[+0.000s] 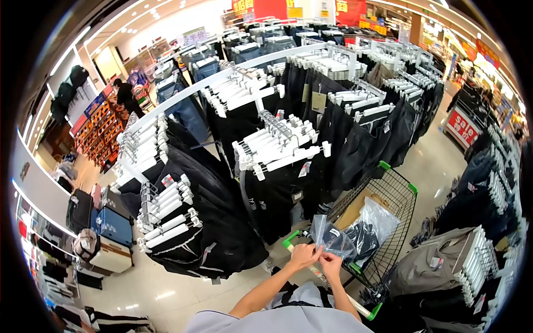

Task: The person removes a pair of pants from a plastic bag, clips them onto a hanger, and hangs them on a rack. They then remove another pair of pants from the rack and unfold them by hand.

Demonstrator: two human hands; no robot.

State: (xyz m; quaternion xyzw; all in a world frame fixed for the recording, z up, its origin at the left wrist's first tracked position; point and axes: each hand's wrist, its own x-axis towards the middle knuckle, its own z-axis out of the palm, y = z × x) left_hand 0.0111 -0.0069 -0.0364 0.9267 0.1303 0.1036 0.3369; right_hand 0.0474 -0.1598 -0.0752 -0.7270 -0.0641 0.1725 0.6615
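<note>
Both of my hands are in front of my body, close together over the handle end of a shopping cart (408, 222) with green corners. My left hand (304, 256) pinches the edge of a clear plastic bag (318, 228). At the same edge, my right hand (331, 263) has its fingers closed on the bag too. The bag stands up from my fingers and spreads over the cart, overlapping dark packed goods in this view. Inside the cart lie a clear-wrapped package (380, 216) with black contents and a piece of brown cardboard (355, 208).
Racks of black trousers (211, 222) on white hangers (283, 147) stand ahead and to the left. Grey trousers (427, 266) hang close on the right, with a red sale sign (462, 126) beyond. Suitcases (114, 225) and a person in black (129, 99) are at the left.
</note>
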